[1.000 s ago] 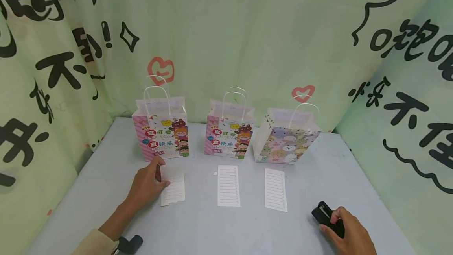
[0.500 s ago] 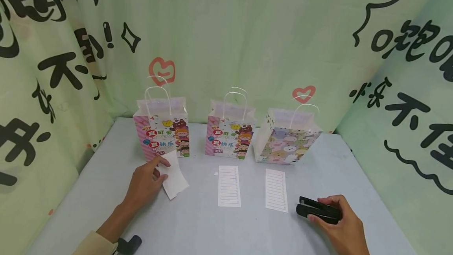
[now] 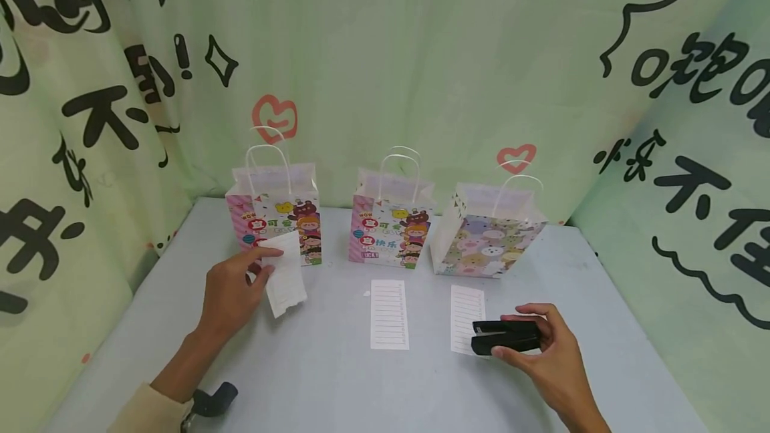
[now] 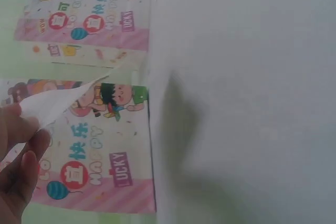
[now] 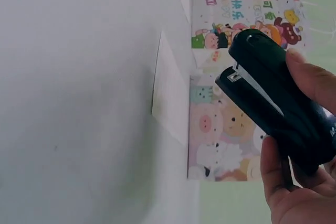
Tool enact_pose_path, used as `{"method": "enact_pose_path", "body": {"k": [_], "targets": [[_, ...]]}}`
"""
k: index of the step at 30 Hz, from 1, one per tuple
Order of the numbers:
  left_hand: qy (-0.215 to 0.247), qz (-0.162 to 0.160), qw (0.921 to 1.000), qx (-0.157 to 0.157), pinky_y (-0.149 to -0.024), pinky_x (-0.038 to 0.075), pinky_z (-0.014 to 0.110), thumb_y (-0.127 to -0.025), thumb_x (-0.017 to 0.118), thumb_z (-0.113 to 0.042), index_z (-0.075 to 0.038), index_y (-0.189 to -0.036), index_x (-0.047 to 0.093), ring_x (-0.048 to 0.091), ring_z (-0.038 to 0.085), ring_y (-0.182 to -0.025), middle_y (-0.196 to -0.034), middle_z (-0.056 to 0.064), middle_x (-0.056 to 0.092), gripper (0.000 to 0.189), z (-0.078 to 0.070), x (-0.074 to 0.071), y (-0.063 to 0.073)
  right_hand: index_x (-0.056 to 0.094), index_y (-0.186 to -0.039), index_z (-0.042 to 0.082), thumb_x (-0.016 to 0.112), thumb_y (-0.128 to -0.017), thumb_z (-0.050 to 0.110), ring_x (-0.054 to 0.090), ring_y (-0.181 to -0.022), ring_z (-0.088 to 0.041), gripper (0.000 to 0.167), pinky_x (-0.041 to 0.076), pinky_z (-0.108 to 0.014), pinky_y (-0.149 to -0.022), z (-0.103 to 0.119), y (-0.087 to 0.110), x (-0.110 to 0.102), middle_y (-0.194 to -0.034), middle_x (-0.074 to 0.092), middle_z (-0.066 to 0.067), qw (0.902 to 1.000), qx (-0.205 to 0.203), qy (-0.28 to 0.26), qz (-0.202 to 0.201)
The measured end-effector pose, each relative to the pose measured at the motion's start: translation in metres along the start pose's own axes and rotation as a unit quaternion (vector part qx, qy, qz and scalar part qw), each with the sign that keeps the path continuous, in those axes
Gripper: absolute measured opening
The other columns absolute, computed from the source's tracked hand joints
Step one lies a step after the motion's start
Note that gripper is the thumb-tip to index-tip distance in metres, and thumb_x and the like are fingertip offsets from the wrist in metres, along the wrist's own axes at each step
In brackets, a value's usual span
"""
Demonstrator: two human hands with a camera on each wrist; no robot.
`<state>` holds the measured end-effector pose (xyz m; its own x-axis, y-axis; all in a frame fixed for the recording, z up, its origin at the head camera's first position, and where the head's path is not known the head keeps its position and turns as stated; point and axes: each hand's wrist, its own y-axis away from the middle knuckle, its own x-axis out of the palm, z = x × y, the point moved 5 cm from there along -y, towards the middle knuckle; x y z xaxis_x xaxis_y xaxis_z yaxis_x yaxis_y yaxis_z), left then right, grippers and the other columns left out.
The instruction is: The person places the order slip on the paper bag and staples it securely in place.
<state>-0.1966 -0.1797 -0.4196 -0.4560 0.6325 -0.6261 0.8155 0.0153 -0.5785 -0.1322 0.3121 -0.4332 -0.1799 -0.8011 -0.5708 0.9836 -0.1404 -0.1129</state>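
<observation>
My tabletop (image 3: 385,393) is pale. Nr. its back edge I've got L bag (image 3: 273,212), mid. bag (image 3: 390,236) & R bag (image 3: 484,246) standing in a row; in front lie mid. lined slip (image 3: 389,316) & R lined slip (image 3: 466,307), w/ a tiny wht. scrap (image 3: 366,293) just L of mid. one.

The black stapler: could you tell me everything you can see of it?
The stapler is black, apparently plastic, with a pale metal-looking strip between upper and lower parts, which gape at the front. The right hand holds its rear between thumb and fingers, above the table, front pointing to the person's left. In the head view it overlaps the rightmost paper slip. Side lettering is cut off, unreadable.
</observation>
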Motion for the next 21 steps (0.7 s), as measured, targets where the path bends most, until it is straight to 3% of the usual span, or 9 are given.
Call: {"method": "enact_pose_path", "body": {"k": [5, 9, 21], "targets": [[-0.008, -0.029, 0.9993, 0.021, -0.057, 0.050, 0.025, -0.083, 0.086, 0.005, -0.009, -0.115, 0.080, 0.065, 0.020, -0.069, -0.084, 0.011, 0.075, 0.036, -0.006, -0.015, -0.012, 0.061, -0.135, 0.010, 0.098, -0.074, 0.011, 0.067, -0.111, 0.005, 0.071, 0.049, -0.006, -0.096, 0.018, -0.008, 0.012, -0.126, 0.078, -0.010, 0.9982, -0.027, -0.053, 0.007], [-0.013, -0.044, 0.9983, 0.035, -0.057, 0.050, 0.028, -0.083, 0.086, 0.005, -0.008, -0.112, 0.081, 0.066, 0.020, -0.069, -0.084, 0.011, 0.076, 0.032, -0.008, -0.023, -0.022, 0.065, -0.133, 0.009, 0.097, -0.075, 0.012, 0.070, -0.109, -0.003, 0.066, 0.050, -0.008, -0.098, 0.028, -0.013, 0.021, -0.125, 0.078, -0.008, 0.9961, -0.025, -0.082, 0.020], [-0.004, -0.073, 0.9963, 0.047, -0.061, 0.056, 0.031, -0.090, 0.081, 0.003, -0.007, -0.114, 0.081, 0.070, 0.027, -0.075, -0.107, 0.015, 0.078, 0.026, -0.013, -0.029, -0.045, 0.066, -0.136, 0.001, 0.093, -0.078, 0.001, 0.074, -0.112, -0.010, 0.065, 0.046, -0.009, -0.105, 0.048, -0.021, 0.041, -0.124, 0.078, -0.002, 0.9849, -0.041, -0.159, 0.057]]}}
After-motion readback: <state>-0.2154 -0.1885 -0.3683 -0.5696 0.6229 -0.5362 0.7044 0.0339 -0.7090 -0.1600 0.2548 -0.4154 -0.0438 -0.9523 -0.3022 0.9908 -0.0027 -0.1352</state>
